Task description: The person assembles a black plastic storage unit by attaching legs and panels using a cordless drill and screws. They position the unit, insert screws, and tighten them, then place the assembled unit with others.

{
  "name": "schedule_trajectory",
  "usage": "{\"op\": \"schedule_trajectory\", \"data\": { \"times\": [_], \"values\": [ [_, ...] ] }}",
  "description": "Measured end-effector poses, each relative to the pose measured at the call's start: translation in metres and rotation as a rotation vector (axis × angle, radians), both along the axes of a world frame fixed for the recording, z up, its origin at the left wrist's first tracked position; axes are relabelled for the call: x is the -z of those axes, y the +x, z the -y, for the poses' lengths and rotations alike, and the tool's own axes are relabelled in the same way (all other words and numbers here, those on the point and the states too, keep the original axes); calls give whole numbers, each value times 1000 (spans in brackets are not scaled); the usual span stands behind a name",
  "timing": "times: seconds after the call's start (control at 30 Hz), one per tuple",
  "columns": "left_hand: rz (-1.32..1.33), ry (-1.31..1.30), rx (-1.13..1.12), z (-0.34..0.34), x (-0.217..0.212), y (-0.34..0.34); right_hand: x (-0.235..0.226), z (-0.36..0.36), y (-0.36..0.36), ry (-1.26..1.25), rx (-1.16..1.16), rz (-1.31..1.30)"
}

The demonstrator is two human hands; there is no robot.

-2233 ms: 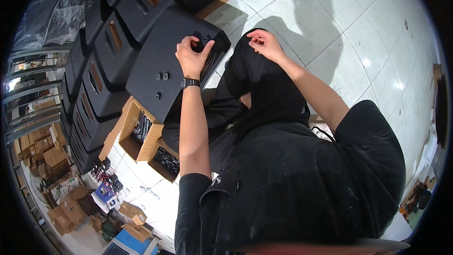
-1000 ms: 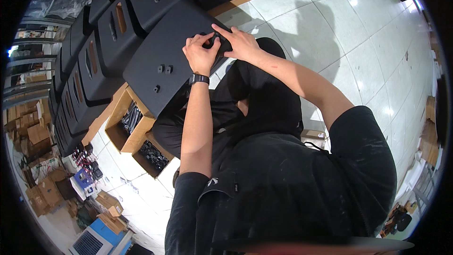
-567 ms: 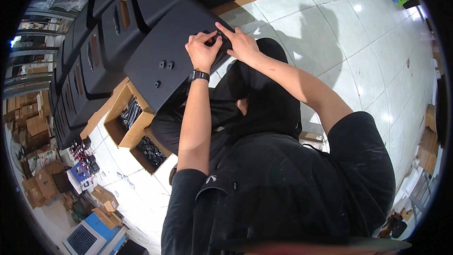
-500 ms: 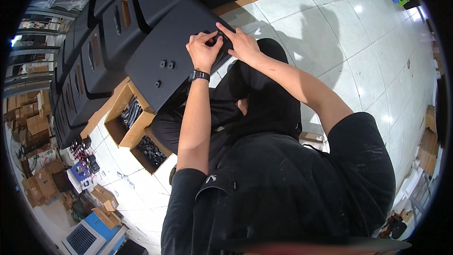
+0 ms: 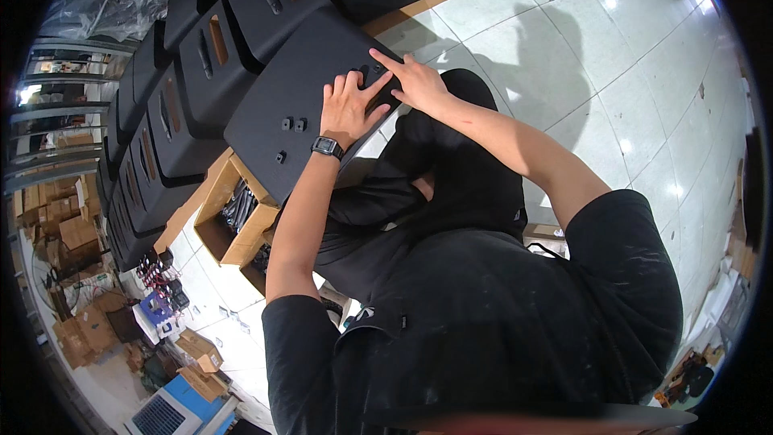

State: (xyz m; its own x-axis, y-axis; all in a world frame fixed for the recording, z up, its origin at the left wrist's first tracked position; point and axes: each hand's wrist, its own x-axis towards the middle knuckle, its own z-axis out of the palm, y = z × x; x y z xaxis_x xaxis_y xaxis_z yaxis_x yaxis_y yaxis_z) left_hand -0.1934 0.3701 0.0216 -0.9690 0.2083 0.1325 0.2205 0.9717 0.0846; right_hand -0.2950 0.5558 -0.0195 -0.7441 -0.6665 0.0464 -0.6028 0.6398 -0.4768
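Note:
A black box-like cabinet (image 5: 278,64) lies in front of me with its flat face up. My left hand (image 5: 348,111) rests over that face with its fingers spread and nothing in them. Beside it my right hand (image 5: 420,83) is open at the cabinet's right edge, index finger stretched out. A small black fitting (image 5: 378,68) shows beneath and between my fingers, partly hidden. Further left on the same face stand a black rubber-like foot (image 5: 287,123), a second foot (image 5: 300,124) right next to it, and a third foot (image 5: 280,158) nearer to me.
More black cabinets (image 5: 201,56) with slots and handles stand in rows on the left. An open cardboard box (image 5: 211,234) holding dark elongated parts sits by my left knee, with another box partly hidden under my arm. Pale tiled floor (image 5: 644,105) stretches to the right.
My left hand has opened from a pinch and drawn back a little to the left, fingers now spread. My right hand has stayed nearly in place. The whole view has shifted slightly.

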Motion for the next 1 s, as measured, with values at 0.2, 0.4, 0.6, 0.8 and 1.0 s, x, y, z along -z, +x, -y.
{"op": "schedule_trajectory", "data": {
  "times": [0.2,0.4,0.6,0.8,1.0],
  "values": [
    [-38,17,-18,1,6,0,1,2,1,2,13,11],
    [-75,2,-10,3,5,-1,-1,2,4,29,9,-18],
    [-138,-51,-57,-3,11,0,3,1,3,7,15,-25],
    [-136,-43,-55,-3,13,1,2,3,5,33,33,-29],
    [-132,-46,-48,-2,14,1,-1,5,6,55,51,-1]
  ]
}}
